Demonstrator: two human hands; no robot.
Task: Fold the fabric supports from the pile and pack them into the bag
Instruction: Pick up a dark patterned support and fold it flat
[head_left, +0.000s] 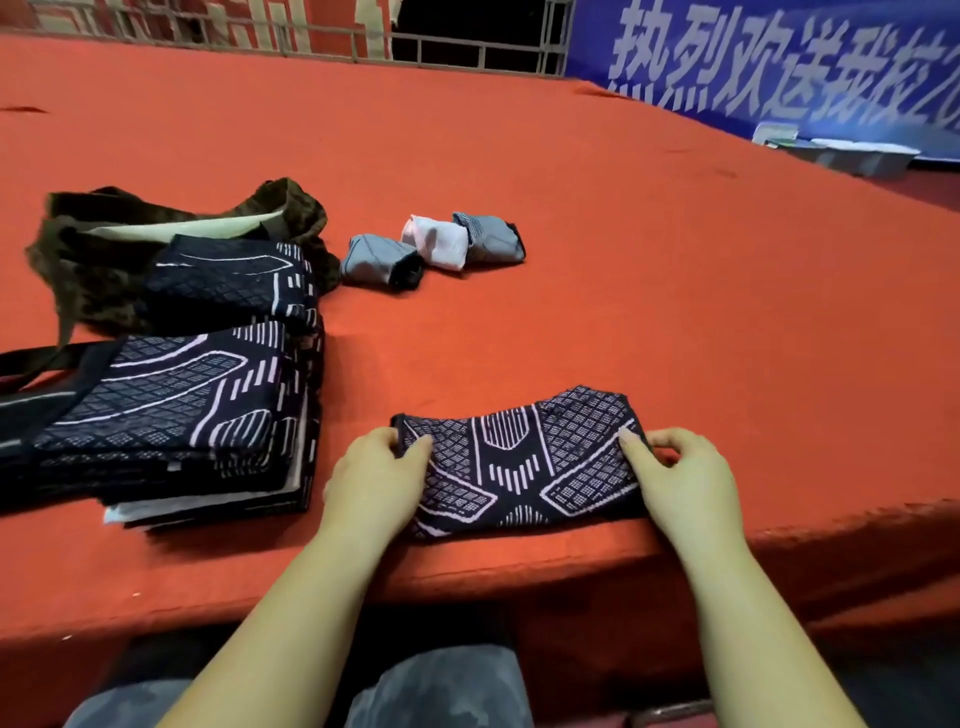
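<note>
Pile (156, 415): its left side runs off the picture's left edge.
Bag (104, 249): the inside is hidden behind a support resting on it.
Fabric support (519, 462): both ends are covered by the left hand (374, 483) and right hand (680, 478).
Banner (779, 62): the lettering is cut off at the top and right.
Small bundles (436, 249): too small to identify.
</note>
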